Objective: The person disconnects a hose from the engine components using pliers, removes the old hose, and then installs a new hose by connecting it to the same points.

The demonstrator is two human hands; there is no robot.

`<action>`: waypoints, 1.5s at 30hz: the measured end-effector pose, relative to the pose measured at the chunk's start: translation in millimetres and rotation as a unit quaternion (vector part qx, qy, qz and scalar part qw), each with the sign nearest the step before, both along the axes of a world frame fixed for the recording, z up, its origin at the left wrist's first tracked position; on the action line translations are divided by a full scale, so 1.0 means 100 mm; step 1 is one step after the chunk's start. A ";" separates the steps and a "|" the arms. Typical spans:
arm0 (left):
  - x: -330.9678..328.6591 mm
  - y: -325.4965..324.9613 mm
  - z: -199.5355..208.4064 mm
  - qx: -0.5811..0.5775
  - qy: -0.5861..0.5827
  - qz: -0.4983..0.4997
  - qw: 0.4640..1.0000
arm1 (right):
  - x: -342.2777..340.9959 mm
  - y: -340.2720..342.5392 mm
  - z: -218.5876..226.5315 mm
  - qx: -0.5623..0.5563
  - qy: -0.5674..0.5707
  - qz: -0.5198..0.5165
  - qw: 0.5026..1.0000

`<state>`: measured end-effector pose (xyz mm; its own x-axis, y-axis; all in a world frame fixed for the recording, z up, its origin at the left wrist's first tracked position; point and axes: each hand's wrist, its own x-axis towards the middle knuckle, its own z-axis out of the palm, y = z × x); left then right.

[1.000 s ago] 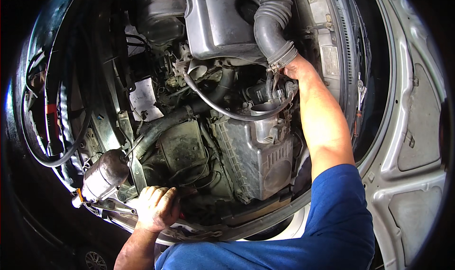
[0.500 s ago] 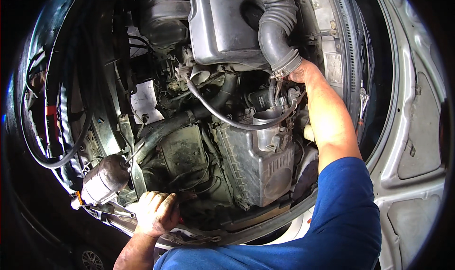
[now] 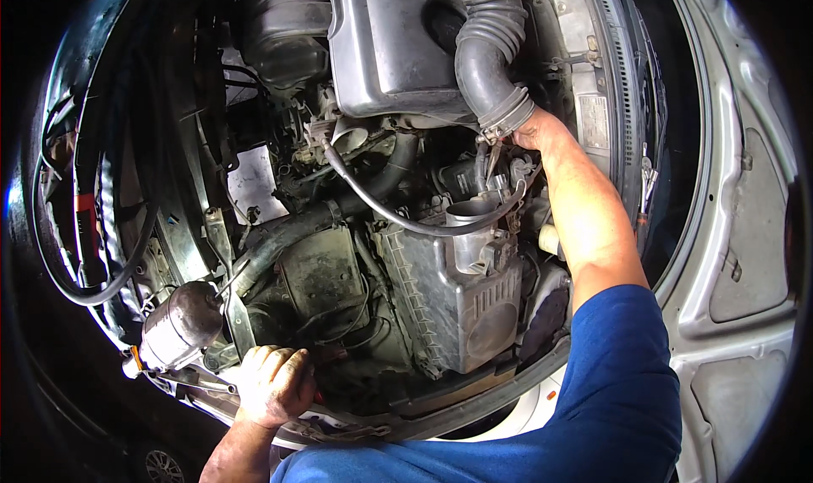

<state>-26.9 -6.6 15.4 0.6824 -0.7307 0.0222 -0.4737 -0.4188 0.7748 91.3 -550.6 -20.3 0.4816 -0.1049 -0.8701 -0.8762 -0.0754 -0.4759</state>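
Ribbed grey intake hose [image 3: 487,55] best steadied at its clamp, right hand [image 3: 529,131] fingers hidden, left hand [image 3: 275,385] curled on front rail [image 3: 356,432].

The engine bay was packed tight. The right hand [image 3: 535,131] was wedged in a narrow slot beside the ribbed intake hose [image 3: 484,55], with the bay's side wall just beyond the forearm. A thin curved hose [image 3: 398,216] crossed the middle, barring reach to the black ribbed housing [image 3: 457,292]. The left hand [image 3: 275,385] sat on the front rail, hemmed between the metal canister [image 3: 179,326] and a thick black hose [image 3: 292,233]. A darker gap lay open below the housing.
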 end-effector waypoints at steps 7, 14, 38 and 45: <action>0.16 -0.37 0.15 -0.089 0.050 -0.002 0.995 | -0.02 -0.14 -0.17 0.009 -0.013 -0.022 1.000; 0.54 -1.57 -0.12 -0.130 0.139 0.055 0.980 | -0.02 -0.12 -0.12 0.052 -0.047 0.001 0.998; 0.99 -2.99 -0.82 -0.133 0.539 -0.097 0.826 | -0.09 -0.11 -0.27 -0.035 -0.065 -0.021 0.997; 1.04 -3.00 -0.80 -0.109 0.501 -0.120 0.850 | -0.11 -0.05 -0.18 -0.009 -0.102 0.004 0.995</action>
<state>76.6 -306.5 -64.4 0.2705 -0.9045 -0.3296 0.4178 -0.1982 0.8867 80.7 -555.6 -38.6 0.6489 -0.1159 -0.7520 -0.7608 -0.0917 -0.6424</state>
